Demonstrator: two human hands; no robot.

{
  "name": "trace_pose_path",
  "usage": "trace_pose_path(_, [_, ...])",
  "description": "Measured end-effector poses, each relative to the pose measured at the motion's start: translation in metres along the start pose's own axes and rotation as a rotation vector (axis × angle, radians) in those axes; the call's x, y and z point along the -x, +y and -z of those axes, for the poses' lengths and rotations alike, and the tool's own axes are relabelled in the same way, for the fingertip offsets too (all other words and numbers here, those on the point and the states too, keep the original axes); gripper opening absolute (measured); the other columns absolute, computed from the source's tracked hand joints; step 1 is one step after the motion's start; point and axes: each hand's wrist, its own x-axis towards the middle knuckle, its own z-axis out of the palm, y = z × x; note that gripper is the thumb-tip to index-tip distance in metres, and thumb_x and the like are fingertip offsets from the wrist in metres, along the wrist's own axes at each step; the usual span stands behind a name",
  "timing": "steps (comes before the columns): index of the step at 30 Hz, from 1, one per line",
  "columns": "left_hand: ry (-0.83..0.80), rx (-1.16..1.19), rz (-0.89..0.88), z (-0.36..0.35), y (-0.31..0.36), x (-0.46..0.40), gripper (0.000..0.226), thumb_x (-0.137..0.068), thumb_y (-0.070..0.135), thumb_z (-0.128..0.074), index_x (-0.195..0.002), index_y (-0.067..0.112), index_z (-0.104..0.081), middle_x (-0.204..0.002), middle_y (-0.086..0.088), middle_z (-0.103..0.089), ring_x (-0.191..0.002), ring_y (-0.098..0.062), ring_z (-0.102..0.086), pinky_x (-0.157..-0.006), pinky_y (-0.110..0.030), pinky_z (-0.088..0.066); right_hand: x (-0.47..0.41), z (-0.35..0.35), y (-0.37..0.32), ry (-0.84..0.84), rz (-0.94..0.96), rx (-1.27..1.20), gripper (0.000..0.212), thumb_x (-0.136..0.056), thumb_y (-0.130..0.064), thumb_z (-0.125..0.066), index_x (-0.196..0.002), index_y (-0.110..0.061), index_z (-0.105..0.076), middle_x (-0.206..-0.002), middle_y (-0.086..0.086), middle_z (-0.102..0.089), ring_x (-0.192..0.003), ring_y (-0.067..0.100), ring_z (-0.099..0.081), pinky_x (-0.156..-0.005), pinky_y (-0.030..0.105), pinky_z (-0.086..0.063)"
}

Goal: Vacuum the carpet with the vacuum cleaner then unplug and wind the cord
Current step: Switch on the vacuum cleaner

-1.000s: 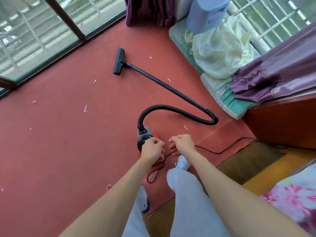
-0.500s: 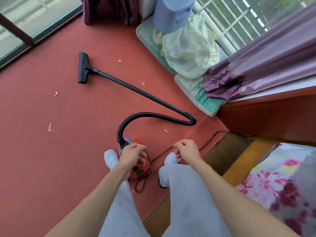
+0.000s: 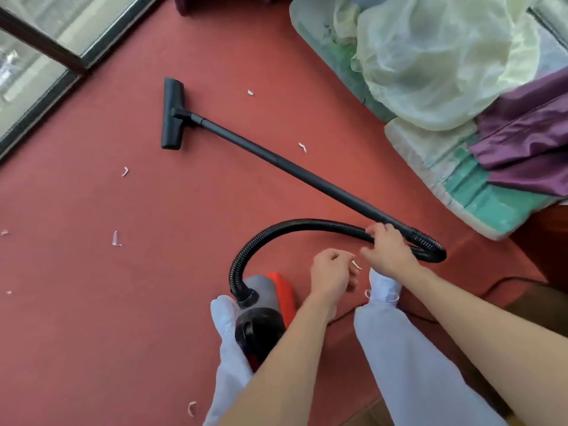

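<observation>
The small red and grey vacuum cleaner (image 3: 261, 309) stands on the red carpet (image 3: 92, 318) between my feet. Its black ribbed hose (image 3: 295, 224) arcs right to the long black wand (image 3: 276, 161). The wand lies flat and ends in the floor head (image 3: 172, 113) at the upper left. My right hand (image 3: 388, 252) is on the hose near the wand joint, with its fingers curled over it. My left hand (image 3: 332, 276) hovers loosely curled above the carpet and holds nothing. The black cord (image 3: 507, 279) trails off to the right. Several white paper scraps (image 3: 116, 239) dot the carpet.
A glass door with a dark frame (image 3: 46, 53) bounds the upper left. At the right lie a green and white cushion (image 3: 479, 204), pale yellow fabric (image 3: 430, 56) and a purple curtain (image 3: 528, 139). The carpet's edge meets wooden flooring (image 3: 538, 305) at the lower right.
My left hand has come off the vacuum body. My right hand has reached forward and closed over the hose. The view has tilted down and closer to the floor.
</observation>
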Motion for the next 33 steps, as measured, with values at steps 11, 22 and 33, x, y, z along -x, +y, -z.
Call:
trace_pose_path(11, [-0.053,0.077,0.134,-0.059,-0.085,-0.084,0.014,-0.084,0.009,-0.051,-0.085,0.006,-0.064,-0.064,-0.008,-0.057,-0.046,-0.020,-0.049,-0.047,-0.027,-0.045,-0.140,-0.009,0.063,-0.093,0.086,0.091,0.087,-0.082,-0.040,-0.074,-0.151,-0.021,-0.024,-0.136,0.017,-0.051,-0.124,0.037,-0.050,-0.099,0.044,-0.042])
trace_pose_path(22, [0.085,0.155,0.093,-0.002,-0.053,-0.039,0.021,-0.090,0.004,-0.048,-0.076,0.003,-0.063,-0.049,-0.005,-0.054,-0.035,-0.018,-0.045,-0.038,-0.020,-0.036,-0.038,0.005,-0.039,-0.036,0.207,0.070,0.041,-0.091,-0.064,-0.043,-0.098,-0.024,-0.046,-0.075,0.000,-0.062,-0.076,0.028,-0.064,-0.071,0.038,-0.053])
trace_pose_path(33, [0.210,0.251,-0.130,0.165,0.028,0.169,0.019,-0.085,0.004,-0.060,-0.071,-0.004,-0.071,-0.060,-0.005,-0.062,-0.049,0.004,-0.056,-0.070,0.004,-0.034,0.156,0.085,-0.186,-0.110,0.045,0.008,0.041,-0.080,-0.056,-0.064,-0.101,-0.022,-0.057,-0.093,-0.005,-0.063,-0.087,0.013,-0.063,-0.058,0.018,-0.039])
